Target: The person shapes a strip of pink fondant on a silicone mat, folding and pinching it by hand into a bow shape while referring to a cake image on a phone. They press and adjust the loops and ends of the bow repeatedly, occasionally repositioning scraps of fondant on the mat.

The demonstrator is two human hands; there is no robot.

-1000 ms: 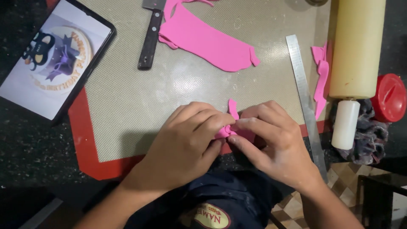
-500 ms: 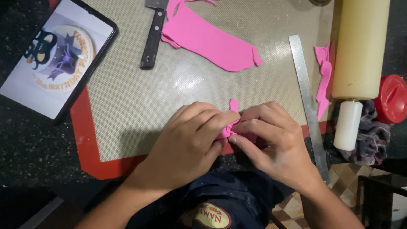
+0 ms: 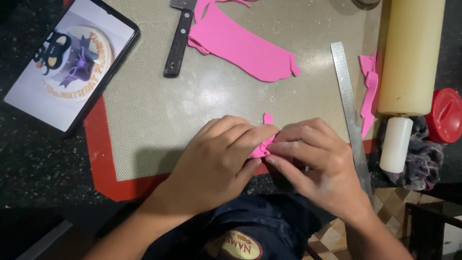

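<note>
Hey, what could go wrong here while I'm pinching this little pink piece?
The pink piece is squeezed between both hands, left hand and right hand, so it may tear or take fingerprints. The right wrist lies close to the steel ruler, which could get nudged into the pink scraps. The rolling pin might roll.

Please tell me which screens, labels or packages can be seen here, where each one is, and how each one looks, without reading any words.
Tablet: upper left, lying tilted over the mat's red edge; black rectangular frame, lit screen showing a round decorated cake in white, purple and dark tones.
Badge: bottom centre, on dark blue clothing below the hands; oval, maroon with a yellow border.
</note>
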